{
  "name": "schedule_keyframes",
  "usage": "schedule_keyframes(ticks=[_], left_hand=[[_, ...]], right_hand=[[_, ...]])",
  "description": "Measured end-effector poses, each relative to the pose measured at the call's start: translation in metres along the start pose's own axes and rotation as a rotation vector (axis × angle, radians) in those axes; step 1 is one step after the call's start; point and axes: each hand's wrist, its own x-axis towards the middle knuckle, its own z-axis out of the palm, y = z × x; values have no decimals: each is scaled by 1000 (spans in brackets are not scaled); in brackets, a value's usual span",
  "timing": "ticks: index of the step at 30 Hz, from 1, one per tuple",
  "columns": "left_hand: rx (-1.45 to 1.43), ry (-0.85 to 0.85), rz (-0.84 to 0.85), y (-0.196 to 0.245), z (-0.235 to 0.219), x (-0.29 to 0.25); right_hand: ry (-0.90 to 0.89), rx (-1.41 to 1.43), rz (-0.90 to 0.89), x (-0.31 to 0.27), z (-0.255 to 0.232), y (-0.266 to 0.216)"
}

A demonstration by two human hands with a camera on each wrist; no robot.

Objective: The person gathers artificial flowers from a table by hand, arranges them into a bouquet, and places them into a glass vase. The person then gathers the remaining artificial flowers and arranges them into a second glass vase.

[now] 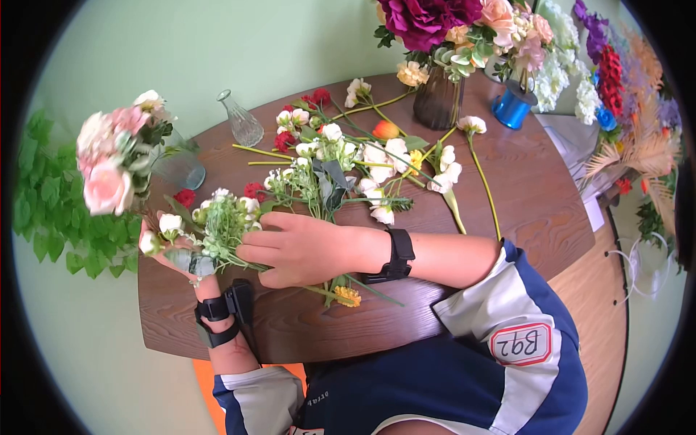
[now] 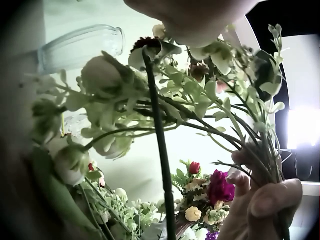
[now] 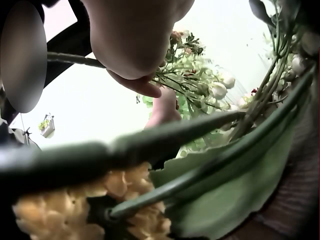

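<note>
In the head view, the right hand (image 1: 301, 250) curls its fingers round green stems below a leafy bunch of white flowers (image 1: 225, 225). On the bunch's left side is the left hand (image 1: 170, 254), its fingers round the flowers and partly hidden behind the blooms. The left wrist view shows the white flowers (image 2: 102, 77) close up, a thick dark stem (image 2: 161, 145) before them, and the right hand (image 2: 272, 202) pinching the gathered stems. Under the right palm (image 3: 135, 40), the right wrist view has a green leaf (image 3: 220, 195) and peach blooms (image 3: 55, 215) near the lens.
Loose white, red and yellow flowers (image 1: 395, 156) lie across the brown table (image 1: 529, 188). A clear glass vase (image 1: 239, 119) stands at the back; a glass holding pink roses (image 1: 109, 185) is at the left. A dark vase (image 1: 438, 98) and a blue spool (image 1: 513, 107) stand back right.
</note>
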Motion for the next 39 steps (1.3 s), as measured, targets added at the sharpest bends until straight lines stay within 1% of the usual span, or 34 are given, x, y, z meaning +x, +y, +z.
schedule_keyframes(ticks=[2,3,4,6,7,8,9,10,11,12,14,15,16,18,20,22,24,26,28,29,30,32,33,34,36,38,39], left_hand=[[134,-39,65,5,6,4],[207,-107,166,7,8,1],[212,-103,169,10,-2,7],[516,-199,-47,18,-30,23],[734,-98,72,16,-21,22],[753,-30,104,13,-9,17],[710,11,122,14,1,12],[665,53,141,18,14,7],[615,97,173,17,24,3],[589,155,-112,34,41,-8],[347,154,-245,37,45,-11],[282,103,-208,34,41,-10],[301,60,-175,37,47,-14],[348,33,-219,36,55,-18],[215,-155,-402,36,55,-25],[25,-308,-515,35,60,-41],[-55,-461,-578,33,68,-63],[-31,-509,-627,33,80,-87],[37,-506,-485,20,74,-104],[50,-536,-559,16,65,-107],[50,-535,-558,10,61,-108],[33,-641,-455,6,60,-108],[57,-724,-498,1,49,-103],[56,-722,-494,4,48,-97],[143,-957,-604,8,52,-82],[136,-991,-617,4,50,-75],[130,-1022,-636,2,50,-75]], right_hand=[[-39,-5,-5,-1,-3,2],[-39,-1,-11,0,-4,3],[-59,-32,6,0,-6,4],[-70,-53,26,1,-8,5],[-2,-89,78,1,-10,7],[64,-124,126,1,-13,9],[181,-125,176,1,-16,12],[278,-207,213,1,-16,17],[357,-224,278,1,-22,21],[436,-236,343,1,-30,26],[513,-367,288,-2,-41,40],[547,-287,315,-3,-45,45],[595,-300,294,-5,-45,53],[636,-329,295,-2,-52,53],[625,-329,260,-2,-54,51],[582,-299,200,1,-52,46],[592,-245,199,9,-47,36],[177,538,858,32,-57,18],[11,-156,245,16,-27,19],[-91,-95,302,13,-20,14],[-91,-95,300,11,-18,12],[-118,28,369,11,-16,11],[-117,28,365,13,-18,12],[-132,31,351,14,-21,15],[-147,30,338,14,-27,22],[-158,26,292,12,-31,25],[-161,26,301,11,-32,23]])
